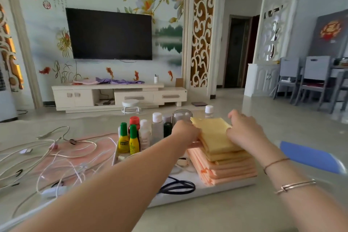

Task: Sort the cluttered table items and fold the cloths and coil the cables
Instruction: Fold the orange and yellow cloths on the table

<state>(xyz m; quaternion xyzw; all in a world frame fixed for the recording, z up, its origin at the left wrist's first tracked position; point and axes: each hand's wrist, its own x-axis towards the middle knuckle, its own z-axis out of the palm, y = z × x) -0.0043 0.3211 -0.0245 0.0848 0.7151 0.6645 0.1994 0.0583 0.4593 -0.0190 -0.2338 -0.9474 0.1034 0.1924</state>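
A folded yellow cloth point(214, 134) lies on top of a stack of folded yellow and orange cloths point(226, 170) on a white tray point(188, 197). My left hand point(185, 131) grips the top cloth's left edge, fingers curled under it. My right hand point(243, 128) grips its right edge. A dark cable point(180, 186) lies coiled on the tray beside the stack. Loose white cables point(56, 154) sprawl tangled across the table's left side, over a pink cloth point(62, 158).
Several small bottles point(135, 137) and a glass jar point(181, 116) stand at the tray's far end. A blue item point(308, 156) lies on the table to the right. A white stool point(130, 106) and a TV cabinet point(116, 96) stand beyond.
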